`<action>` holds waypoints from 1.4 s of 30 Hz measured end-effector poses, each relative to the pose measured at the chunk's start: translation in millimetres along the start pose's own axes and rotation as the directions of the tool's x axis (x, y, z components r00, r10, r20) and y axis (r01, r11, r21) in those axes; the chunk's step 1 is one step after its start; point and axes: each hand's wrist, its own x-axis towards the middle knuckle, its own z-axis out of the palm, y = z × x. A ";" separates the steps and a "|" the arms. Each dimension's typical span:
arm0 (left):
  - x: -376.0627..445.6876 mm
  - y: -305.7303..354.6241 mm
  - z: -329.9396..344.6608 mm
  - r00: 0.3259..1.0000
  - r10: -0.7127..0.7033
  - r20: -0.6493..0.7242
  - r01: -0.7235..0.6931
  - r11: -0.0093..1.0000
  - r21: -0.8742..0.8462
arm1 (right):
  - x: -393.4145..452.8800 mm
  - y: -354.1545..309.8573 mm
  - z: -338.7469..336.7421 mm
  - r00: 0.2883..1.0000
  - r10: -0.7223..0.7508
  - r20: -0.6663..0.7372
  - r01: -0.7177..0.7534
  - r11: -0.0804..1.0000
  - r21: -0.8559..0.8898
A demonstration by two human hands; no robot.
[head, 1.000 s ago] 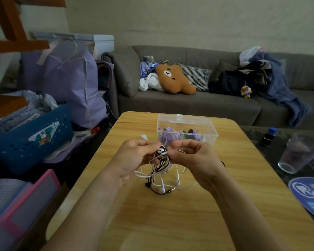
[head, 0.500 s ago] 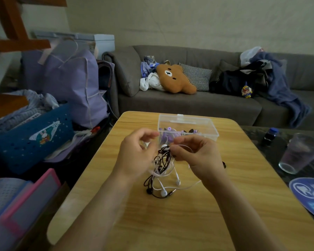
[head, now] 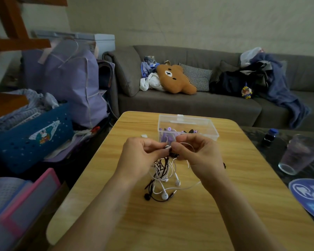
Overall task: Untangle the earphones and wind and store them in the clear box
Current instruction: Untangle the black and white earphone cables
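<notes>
A tangle of white and dark earphones (head: 162,173) hangs between my hands over the wooden table (head: 198,214); its lower buds and plug rest on the tabletop. My left hand (head: 139,157) pinches the top of the knot from the left. My right hand (head: 198,154) pinches the cords from the right, with a white loop arching over its fingers. The clear box (head: 198,124) stands open just behind my hands and holds purple and dark earphones.
A plastic cup (head: 297,156) and a small dark bottle (head: 269,137) stand on the dark side table at right, beside a blue round fan (head: 308,196). A small white piece (head: 144,136) lies left of the box. Sofa behind; bags and baskets crowd the left.
My left hand, lifted with its fingers off the tangle half a second ago, has come back down and pinches the knot again. The tangle hangs a little lower.
</notes>
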 end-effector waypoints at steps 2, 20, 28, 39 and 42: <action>1.1 -0.4 -1.4 1.000 0.003 0.008 -0.003 1.000 0.008 | 0.4 -0.3 -0.7 1.000 0.011 0.007 -0.011 1.000 -0.002; 2.3 0.2 -2.8 0.927 -0.253 0.277 0.320 0.917 -0.236 | 0.3 -3.0 -20.4 0.948 0.105 0.301 -0.137 0.987 0.086; 14.3 -7.9 -16.5 0.949 -0.160 -0.270 0.181 0.982 0.053 | 5.1 -18.1 -41.8 0.994 0.084 -0.072 -0.061 0.960 0.272; 20.7 -24.7 -34.6 0.875 -0.127 -0.467 0.276 0.924 0.266 | 4.7 6.2 -60.1 0.963 0.242 0.120 0.009 0.417 -0.909; 11.0 -13.5 -25.6 0.860 0.113 -0.497 0.117 0.906 0.407 | 1.6 8.1 -54.3 0.924 0.330 0.193 0.049 0.399 -0.916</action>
